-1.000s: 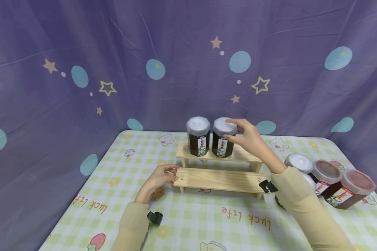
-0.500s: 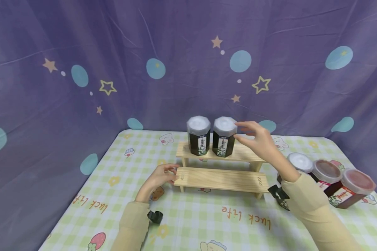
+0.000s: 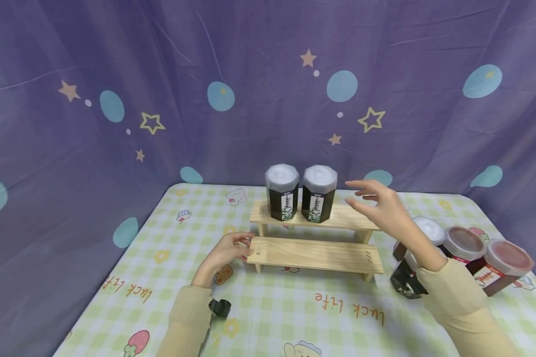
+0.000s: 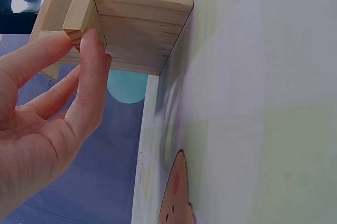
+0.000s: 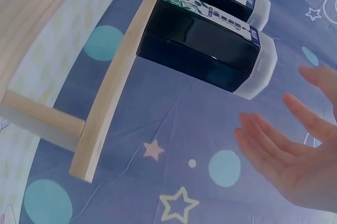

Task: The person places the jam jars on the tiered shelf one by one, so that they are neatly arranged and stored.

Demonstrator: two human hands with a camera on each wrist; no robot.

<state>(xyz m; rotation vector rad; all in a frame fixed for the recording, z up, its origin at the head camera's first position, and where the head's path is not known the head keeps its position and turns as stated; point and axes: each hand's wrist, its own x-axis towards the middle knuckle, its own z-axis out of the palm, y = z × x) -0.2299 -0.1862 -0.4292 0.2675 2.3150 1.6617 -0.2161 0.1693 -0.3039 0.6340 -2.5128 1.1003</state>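
Observation:
A two-tier wooden display shelf stands on the table. On its upper tier are two dark jars with whitish lids, a left jar and a right jar, side by side and upright. My left hand pinches the left end of the lower tier between thumb and fingers, as the left wrist view shows at the board's corner. Just right of the right jar, my right hand hovers with fingers spread and loosely bent, holding nothing. In the right wrist view a gap separates the hand from the jar's lid.
At the right of the table several more jars stand grouped: a white-lidded jar, a dark jar partly behind my right forearm, and two with reddish lids, a middle one and an outer one. A purple curtain hangs behind.
My right hand has let go of the right jar on the upper tier and moved away to the right. The left hand stays at the shelf's end.

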